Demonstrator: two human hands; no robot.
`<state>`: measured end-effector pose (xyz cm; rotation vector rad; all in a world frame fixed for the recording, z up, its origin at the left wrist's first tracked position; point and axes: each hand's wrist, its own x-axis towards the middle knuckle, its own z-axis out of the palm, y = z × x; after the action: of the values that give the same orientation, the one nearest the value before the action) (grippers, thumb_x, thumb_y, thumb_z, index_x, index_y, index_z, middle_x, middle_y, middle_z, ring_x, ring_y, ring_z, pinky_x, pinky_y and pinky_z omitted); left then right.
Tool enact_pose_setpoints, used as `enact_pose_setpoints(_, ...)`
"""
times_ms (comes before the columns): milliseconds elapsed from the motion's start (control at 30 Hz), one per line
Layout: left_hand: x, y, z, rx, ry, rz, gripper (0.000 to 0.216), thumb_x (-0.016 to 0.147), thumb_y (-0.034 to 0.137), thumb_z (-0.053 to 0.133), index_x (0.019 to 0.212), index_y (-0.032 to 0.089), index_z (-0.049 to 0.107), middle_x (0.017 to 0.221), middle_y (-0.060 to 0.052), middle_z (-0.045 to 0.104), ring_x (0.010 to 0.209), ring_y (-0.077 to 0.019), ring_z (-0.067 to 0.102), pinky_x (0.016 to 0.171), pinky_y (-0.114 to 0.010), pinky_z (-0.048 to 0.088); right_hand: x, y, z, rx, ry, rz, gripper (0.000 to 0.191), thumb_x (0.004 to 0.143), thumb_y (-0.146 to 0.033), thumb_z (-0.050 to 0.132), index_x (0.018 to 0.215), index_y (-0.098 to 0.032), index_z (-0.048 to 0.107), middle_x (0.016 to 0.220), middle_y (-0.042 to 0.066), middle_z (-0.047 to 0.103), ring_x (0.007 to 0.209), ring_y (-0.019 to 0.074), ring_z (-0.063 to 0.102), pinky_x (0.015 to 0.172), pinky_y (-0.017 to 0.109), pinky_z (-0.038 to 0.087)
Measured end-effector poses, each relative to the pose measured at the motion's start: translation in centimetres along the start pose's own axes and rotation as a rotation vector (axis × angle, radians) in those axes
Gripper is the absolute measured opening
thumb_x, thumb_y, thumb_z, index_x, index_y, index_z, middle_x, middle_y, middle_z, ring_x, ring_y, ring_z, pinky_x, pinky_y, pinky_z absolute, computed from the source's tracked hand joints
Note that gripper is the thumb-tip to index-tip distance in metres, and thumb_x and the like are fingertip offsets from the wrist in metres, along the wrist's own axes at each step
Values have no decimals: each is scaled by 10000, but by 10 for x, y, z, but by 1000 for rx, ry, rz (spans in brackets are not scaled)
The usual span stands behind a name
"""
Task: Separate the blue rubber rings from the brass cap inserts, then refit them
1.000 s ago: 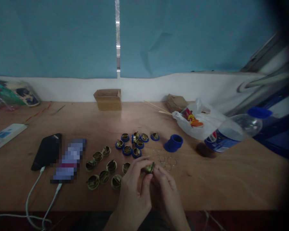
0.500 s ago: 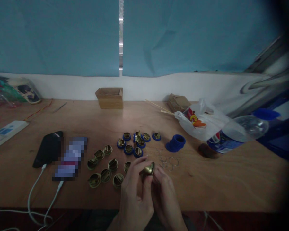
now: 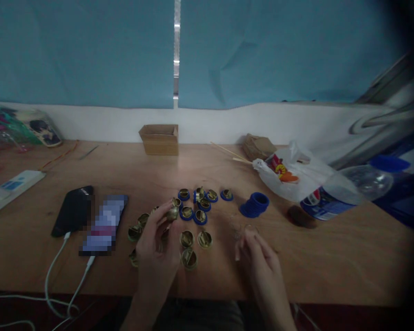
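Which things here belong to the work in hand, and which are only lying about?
In use: brass cap in left hand; loose brass caps; blue-ringed caps; stacked blue rings; wire rings by right hand.
Lying about: phone, plastic bottle, plastic bag, cardboard box.

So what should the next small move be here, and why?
Probably the right hand pinches one of the wire rings off the table: its fingertips rest beside them, while the left hand holds a brass cap raised above the other caps.

A small brass cap (image 3: 173, 213) is sitting pinched in the left hand (image 3: 158, 250). Thin wire rings (image 3: 240, 228) are lying flat nearby.
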<state>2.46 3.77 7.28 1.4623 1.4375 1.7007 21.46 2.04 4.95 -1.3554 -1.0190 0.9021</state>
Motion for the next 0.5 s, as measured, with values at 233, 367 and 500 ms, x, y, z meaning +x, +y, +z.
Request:
enact_pose_setpoints(233,10,-13,-28,154,-92,-109,299,896,244,601,1193,220,581,1192,-74,674,1056,-230,675,851,-356,589,18,20,-40,-748,77,-217,311,906,-469,492,861,-216,667,723,56,727,663,258,706,582,320,508)
enact_pose_setpoints(367,12,-26,-32,331,-174,-25,295,889,223,608,1182,222,577,1146,-71,678,1013,-234,675,886,-403,558,21,28,-38,-885,30,-315,269,933,-385,437,914,-214,644,928,98,762,804,284,741,685,377,553)
enact_pose_setpoints(500,23,-38,-34,601,-345,97,221,905,163,556,1120,209,575,1155,-85,657,1094,-256,618,950,-445,496,23,31,-34,-898,12,-316,243,935,-354,433,939,-215,632,960,98,761,787,277,746,658,371,557)
